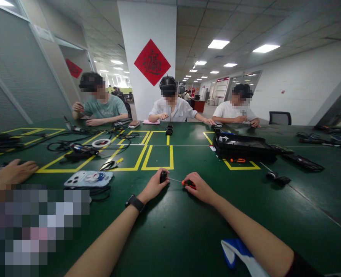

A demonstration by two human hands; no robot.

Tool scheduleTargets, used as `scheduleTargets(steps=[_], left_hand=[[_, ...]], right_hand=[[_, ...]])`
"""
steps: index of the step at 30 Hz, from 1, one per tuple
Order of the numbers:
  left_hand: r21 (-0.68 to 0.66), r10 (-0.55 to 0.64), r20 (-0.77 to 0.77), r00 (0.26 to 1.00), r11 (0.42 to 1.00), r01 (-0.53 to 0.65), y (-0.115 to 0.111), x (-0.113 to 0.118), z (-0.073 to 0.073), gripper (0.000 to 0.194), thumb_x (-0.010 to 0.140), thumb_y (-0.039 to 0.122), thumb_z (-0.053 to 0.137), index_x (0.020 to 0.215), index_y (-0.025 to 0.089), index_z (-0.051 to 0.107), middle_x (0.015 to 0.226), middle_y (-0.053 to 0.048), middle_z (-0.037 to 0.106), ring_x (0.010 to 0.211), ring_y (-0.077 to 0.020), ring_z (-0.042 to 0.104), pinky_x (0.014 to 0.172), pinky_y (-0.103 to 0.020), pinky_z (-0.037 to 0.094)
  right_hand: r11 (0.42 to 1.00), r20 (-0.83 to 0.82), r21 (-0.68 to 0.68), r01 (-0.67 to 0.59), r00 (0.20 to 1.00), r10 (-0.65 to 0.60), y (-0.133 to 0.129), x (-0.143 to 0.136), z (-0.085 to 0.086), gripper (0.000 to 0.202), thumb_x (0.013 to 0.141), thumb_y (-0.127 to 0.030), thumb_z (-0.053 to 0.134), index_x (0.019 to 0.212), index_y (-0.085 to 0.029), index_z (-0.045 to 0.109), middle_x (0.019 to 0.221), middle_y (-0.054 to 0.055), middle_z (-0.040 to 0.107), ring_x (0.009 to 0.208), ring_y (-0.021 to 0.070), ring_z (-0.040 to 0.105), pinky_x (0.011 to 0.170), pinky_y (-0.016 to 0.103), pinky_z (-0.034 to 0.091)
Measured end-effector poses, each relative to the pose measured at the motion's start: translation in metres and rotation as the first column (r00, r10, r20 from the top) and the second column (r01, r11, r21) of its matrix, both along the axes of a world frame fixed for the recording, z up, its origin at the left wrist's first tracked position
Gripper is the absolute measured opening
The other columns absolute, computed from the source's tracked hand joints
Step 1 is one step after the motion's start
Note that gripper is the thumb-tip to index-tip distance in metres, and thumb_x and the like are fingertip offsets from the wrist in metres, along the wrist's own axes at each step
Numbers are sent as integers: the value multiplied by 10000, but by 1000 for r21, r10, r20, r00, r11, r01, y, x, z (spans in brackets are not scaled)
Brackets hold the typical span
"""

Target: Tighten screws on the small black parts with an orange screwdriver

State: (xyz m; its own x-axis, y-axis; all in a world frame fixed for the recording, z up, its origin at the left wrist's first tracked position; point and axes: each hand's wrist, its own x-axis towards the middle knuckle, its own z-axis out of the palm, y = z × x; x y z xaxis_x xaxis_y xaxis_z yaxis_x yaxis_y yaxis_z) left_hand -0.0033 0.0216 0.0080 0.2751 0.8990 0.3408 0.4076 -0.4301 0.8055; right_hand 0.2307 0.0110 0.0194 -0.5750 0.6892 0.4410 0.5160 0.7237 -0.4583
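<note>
In the middle of the green table (170,231), my left hand (154,186) is closed around a small black part (163,176), its details too small to make out. My right hand (199,187) grips a screwdriver with an orange and black handle (189,184). The thin metal shaft (175,180) points left toward the black part; whether its tip touches the part I cannot tell. A dark watch (135,203) is on my left wrist.
A phone in a patterned case (88,179) lies left of my hands, near cables and another person's hand (13,175). Black trays (242,147) with an orange-handled tool (237,160) stand to the right. A blue and white item (239,252) lies by my right forearm. Several people sit around.
</note>
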Motion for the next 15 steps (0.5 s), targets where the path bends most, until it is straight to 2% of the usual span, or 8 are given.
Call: scheduleTargets(steps=[4, 10, 15], left_hand=[[5, 4, -15, 1000, 1000, -4, -1, 1, 0, 272, 751, 160, 502, 1016, 195, 451, 849, 7, 571, 806, -133, 547, 824, -305, 408], [-11, 12, -21, 1000, 1000, -12, -1, 1, 0, 267, 752, 170, 503, 1013, 200, 453, 860, 6, 575, 818, -137, 547, 832, -309, 410], [-19, 17, -17, 1000, 1000, -17, -1, 0, 1, 265, 752, 181, 510, 1011, 198, 459, 857, 0, 579, 818, -142, 552, 826, -308, 417]], right_hand=[[1000, 29, -5, 27, 999, -27, 0, -2, -1, 141, 796, -242, 562, 917, -172, 566, 900, 55, 558, 924, 192, 460, 828, 344, 376], [995, 17, -17, 98, 995, -98, 0, -2, -2, 125, 855, -207, 451, 852, -165, 569, 877, 53, 544, 885, 177, 460, 802, 329, 378], [996, 8, -16, 82, 997, -82, 0, -1, -1, 68, 814, -191, 503, 845, -171, 561, 865, 46, 544, 863, 178, 465, 779, 322, 382]])
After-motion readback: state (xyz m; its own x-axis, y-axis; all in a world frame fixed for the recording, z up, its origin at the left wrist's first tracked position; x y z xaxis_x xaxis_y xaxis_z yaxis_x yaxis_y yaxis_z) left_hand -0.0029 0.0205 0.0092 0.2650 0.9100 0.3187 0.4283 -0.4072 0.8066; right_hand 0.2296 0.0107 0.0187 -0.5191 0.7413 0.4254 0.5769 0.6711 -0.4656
